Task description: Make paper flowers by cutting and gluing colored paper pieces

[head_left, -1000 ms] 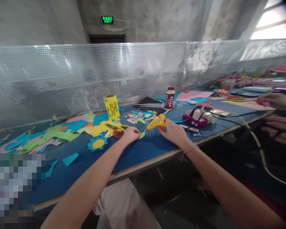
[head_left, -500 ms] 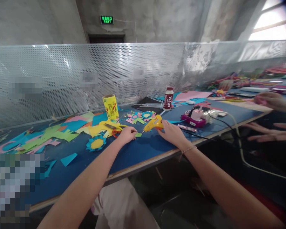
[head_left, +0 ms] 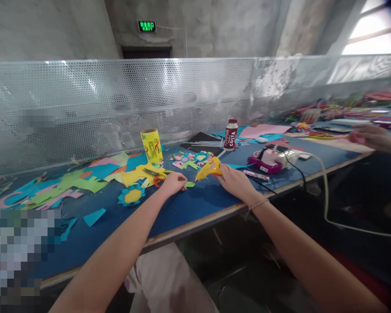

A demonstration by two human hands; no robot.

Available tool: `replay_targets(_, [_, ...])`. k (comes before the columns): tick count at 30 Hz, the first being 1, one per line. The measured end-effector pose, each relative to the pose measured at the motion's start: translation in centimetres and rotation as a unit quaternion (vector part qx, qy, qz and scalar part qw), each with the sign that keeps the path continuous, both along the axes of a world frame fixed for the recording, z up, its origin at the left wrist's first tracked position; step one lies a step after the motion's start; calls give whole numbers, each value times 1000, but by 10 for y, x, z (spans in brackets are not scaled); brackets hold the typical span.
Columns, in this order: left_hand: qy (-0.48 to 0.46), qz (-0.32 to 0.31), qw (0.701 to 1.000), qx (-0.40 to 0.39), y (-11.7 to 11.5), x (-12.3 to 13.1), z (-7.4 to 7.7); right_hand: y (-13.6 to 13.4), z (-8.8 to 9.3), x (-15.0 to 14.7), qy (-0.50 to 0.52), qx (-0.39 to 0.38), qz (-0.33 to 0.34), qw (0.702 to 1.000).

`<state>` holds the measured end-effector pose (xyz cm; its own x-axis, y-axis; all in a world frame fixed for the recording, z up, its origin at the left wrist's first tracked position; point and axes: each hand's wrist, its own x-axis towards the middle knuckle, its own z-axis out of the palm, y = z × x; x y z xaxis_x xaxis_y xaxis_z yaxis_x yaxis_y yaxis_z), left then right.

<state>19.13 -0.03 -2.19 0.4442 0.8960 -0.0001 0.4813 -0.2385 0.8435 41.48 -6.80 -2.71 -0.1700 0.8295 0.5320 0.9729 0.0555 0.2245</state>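
Note:
My right hand [head_left: 233, 180] is closed around the handle of a yellow hot glue gun [head_left: 208, 168]. The gun's nozzle points down and left, at a small green paper piece [head_left: 189, 184] just above the blue tabletop. My left hand [head_left: 176, 184] pinches the left end of that green piece between thumb and fingers. Left of this hand lie scissors [head_left: 154, 173] with orange-red handles, on yellow paper. Nearer me sits a blue paper flower with a yellow centre [head_left: 131, 196]. Two small paper flowers [head_left: 192, 159] lie behind the glue gun.
Paper scraps [head_left: 68, 182] cover the table's left. A yellow can [head_left: 151, 147] and a Costa bottle [head_left: 230, 135] stand behind the hands. A purple power strip [head_left: 265, 165] with cables lies right. Another person's hand [head_left: 371, 137] holds something pink. Perforated metal screen [head_left: 169, 95] runs along the back.
My hands, the glue gun and the green paper stay nearly still. At the right, the other person's lower hand has dropped out of clear sight, and the cable there has shifted.

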Motion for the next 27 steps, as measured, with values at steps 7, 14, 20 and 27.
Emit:
replay_targets(7, [-1, -6, 1000, 0, 3, -1, -3, -1, 1, 0, -5, 4, 4, 1000])
replay_targets(14, [-2, -12, 1000, 4, 6, -2, -6, -1, 1, -1, -6, -3, -4, 1000])
replay_targets(20, [-10, -14, 1000, -5, 7, -2, -6, -2, 2, -2, 1, -5, -21, 1000])
replay_targets(27, [-103, 22, 990, -96, -10, -1, 8, -3, 3, -4, 43, 18, -66, 997])
